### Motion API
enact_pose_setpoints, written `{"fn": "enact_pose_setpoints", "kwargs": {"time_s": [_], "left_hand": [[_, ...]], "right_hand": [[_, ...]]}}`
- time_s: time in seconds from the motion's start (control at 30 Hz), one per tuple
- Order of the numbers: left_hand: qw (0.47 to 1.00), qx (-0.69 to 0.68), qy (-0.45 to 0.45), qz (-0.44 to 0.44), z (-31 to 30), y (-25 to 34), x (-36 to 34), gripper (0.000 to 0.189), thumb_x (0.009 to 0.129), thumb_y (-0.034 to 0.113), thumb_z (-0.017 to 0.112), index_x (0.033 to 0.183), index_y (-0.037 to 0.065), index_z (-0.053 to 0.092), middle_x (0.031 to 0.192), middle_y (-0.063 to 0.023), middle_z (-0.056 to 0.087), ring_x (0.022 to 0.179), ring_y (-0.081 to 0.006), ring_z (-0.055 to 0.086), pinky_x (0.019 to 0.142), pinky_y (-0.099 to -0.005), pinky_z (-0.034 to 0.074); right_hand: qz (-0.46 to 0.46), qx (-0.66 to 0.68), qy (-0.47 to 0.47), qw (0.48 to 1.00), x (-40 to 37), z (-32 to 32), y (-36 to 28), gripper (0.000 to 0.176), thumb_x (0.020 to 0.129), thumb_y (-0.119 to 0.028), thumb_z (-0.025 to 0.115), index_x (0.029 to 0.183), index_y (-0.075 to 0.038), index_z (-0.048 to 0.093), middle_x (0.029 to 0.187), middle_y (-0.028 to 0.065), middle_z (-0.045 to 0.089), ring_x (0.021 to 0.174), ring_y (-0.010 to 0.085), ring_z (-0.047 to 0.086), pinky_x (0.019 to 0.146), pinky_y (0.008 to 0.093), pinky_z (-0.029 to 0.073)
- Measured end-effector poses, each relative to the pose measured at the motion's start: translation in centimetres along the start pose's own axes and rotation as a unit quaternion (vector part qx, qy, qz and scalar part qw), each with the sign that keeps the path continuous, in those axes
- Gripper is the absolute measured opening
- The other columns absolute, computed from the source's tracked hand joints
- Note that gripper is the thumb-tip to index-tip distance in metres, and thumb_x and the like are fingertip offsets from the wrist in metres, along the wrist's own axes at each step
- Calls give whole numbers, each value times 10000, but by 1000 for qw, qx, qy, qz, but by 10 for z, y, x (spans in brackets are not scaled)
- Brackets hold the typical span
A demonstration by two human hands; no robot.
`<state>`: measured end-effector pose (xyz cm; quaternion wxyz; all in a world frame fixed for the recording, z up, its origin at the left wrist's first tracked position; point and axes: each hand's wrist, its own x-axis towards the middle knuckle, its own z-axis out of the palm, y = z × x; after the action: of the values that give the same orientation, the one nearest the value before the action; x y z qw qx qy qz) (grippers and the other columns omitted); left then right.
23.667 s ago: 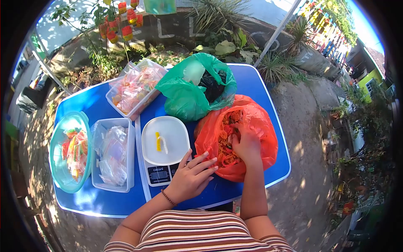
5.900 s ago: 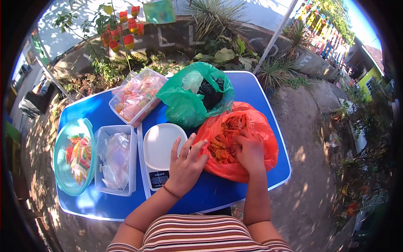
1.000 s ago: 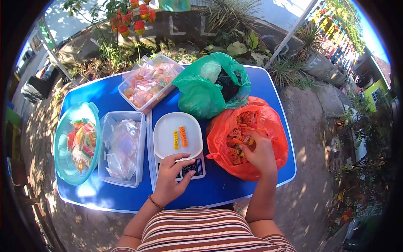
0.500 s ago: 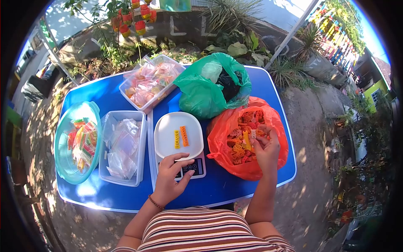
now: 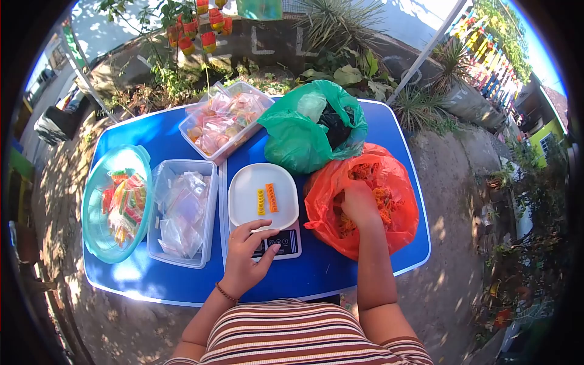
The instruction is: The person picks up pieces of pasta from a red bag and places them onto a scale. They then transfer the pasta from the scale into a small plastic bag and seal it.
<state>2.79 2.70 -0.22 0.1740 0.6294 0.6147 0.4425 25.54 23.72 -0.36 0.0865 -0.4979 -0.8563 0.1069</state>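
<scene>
My left hand (image 5: 248, 250) rests at the front left corner of a white kitchen scale (image 5: 286, 254), its fingers apart and holding nothing. On the scale's white tray (image 5: 243, 182) lie a yellow ridged strip (image 5: 261, 202) and an orange ridged strip (image 5: 272, 198), side by side. My right hand (image 5: 360, 204) reaches into an orange-red plastic bag (image 5: 322, 207). Inside are many small orange and red lattice-like pieces (image 5: 384, 198). The fingertips of that hand are buried among them, so what they hold is hidden.
Behind the scale stands a green plastic bag (image 5: 292, 137) with dark plastic inside. A clear tub (image 5: 210, 199) of small plastic packets and a teal basket (image 5: 91, 225) of filled packets are at the left. Another tub (image 5: 246, 135) with packets sits at the back of the blue table (image 5: 292, 283).
My right hand has gone from above the orange-red bag, where it held a small pale piece, down and left into the contents. My left hand stays near the scale. The view shifted slightly.
</scene>
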Motion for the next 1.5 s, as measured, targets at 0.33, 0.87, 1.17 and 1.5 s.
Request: {"fn": "enact_pose_setpoints", "kwargs": {"time_s": [0.33, 0.87, 1.17, 1.5], "left_hand": [[1000, -2, 11, -8, -2, -4, -1, 295, 838, 83, 785, 1130, 80, 749, 1282, -102, 669, 1184, -290, 614, 1026, -399, 460], [996, 12, 56, -67, -16, -8, -7, 272, 845, 88, 776, 1115, 65, 745, 1262, -120, 676, 1168, -306, 623, 1026, -407, 457], [994, -44, 60, -82, -28, -16, -12, 297, 851, 77, 771, 1146, 64, 737, 1269, -138, 667, 1189, -304, 624, 1033, -403, 476], [998, 2, 57, -37, -30, -16, 2, 348, 855, 76, 773, 1198, 76, 712, 1277, -136, 655, 1175, -325, 624, 1010, -403, 494]], "right_hand": [[45, 99, 103, 989, -39, -42, -11, 198, 820, 1, 734, 1016, -16, 749, 949, 173, 752, 885, 342, 729, 829, 414, 562], [-61, 277, 19, 959, -9, 17, -142, 191, 900, -74, 743, 1046, 38, 694, 919, 220, 745, 833, 324, 758, 732, 371, 582], [-123, 236, 139, 954, -10, 26, -139, 185, 927, -138, 699, 1060, -13, 728, 945, 184, 689, 793, 380, 696, 725, 447, 557], [-59, 332, 86, 937, -30, 18, -133, 222, 895, -32, 710, 1100, 50, 704, 911, 167, 641, 748, 286, 691, 660, 369, 579]]}}
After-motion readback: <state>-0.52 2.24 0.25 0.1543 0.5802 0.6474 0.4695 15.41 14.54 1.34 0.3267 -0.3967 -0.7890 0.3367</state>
